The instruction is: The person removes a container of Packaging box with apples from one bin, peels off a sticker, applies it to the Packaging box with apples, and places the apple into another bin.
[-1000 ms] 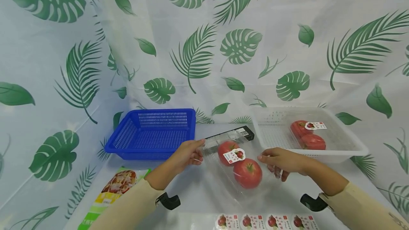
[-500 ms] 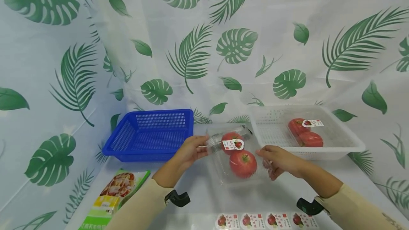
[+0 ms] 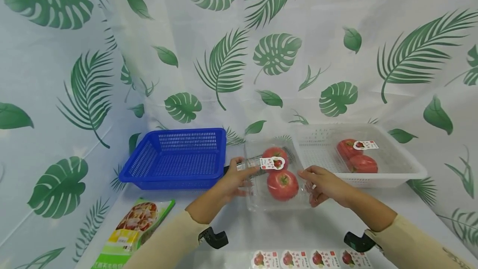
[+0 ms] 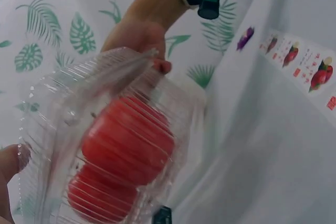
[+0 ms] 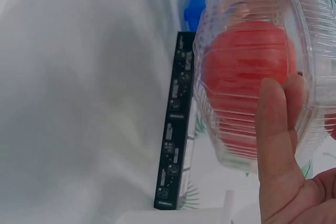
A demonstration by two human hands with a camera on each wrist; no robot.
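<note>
Clear clamshell [image 3: 274, 177] with two red tomatoes [image 3: 282, 184], held above the table [image 3: 306, 229] between both hands, in front of the gap between the two baskets. Small label [image 3: 272, 163] on the lid, over the far tomato. Left hand [image 3: 233, 179] on the left side of the clamshell, fingers curled against the ribbed plastic, thumb near the top edge. Right hand [image 3: 324, 184] on the right side, fingers wrapped round the wall; in the right wrist view one finger [image 5: 275, 129] pressed flat along the plastic over a tomato. Clamshell tilted, far end higher.

Blue basket [image 3: 175, 159] well to the left, at the back of the table. White basket [image 3: 407, 173] to the right, with another labelled tomato pack [image 3: 356, 157] inside. Black box [image 5: 176, 145] on the table just behind the clamshell, mostly hidden in the head view. Printed food packet [image 3: 134, 223] at the near left. Strip of tomato stickers [image 3: 308, 258] along the near edge.
</note>
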